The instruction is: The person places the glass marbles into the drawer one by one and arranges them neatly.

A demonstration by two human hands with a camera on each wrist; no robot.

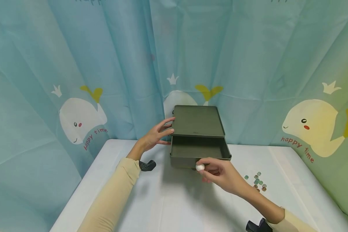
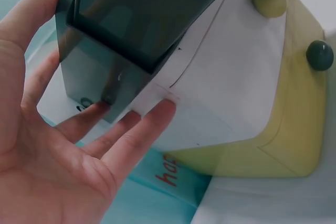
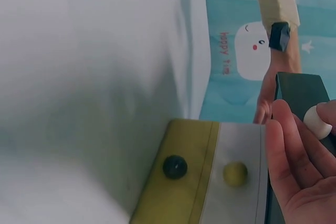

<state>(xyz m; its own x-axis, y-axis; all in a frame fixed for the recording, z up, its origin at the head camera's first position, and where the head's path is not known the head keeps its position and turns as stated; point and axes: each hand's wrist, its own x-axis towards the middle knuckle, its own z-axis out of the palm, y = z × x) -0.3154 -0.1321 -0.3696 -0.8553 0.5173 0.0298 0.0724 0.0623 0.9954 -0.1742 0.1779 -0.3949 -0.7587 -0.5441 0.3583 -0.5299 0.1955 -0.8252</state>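
Drawer (image 1: 199, 149), dark olive, stood pulled out at the centre of the head frame, from the top of a small chest (image 1: 197, 120). White knob (image 1: 200, 167) at its front was pinched between thumb and fingers of the right hand (image 1: 225, 174). Left hand (image 1: 152, 138) lay against the chest's left side, fingers spread and fairly straight. Hands well apart, one either side.

Step in hand, as I judged it: working the drawer by its knob, other hand bracing the chest. Direction, out or in, could not be told. The next move seemed to call for a straight, level pull or push on the knob, with the left hand keeping the chest from skidding on the cloth-like white counter (image 1: 150, 199).

Materials: drawer and chest top smooth, matt, probably plastic; flat lid with a thin raised rim, square-cornered tray. Knob round and glossy. Right wrist view, lower centre: white front (image 3: 231, 142) with yellow ball knob (image 3: 235, 174), next to it a yellow front (image 3: 193, 136) with dark ball knob (image 3: 175, 167).

Small round pieces (image 1: 257, 180) lay scattered at the lower right of the head frame, greenish and brown; glass or stone, could not say. Behind, a creased blue-green curtain (image 1: 127, 64) hung in soft folds, printed with whales.
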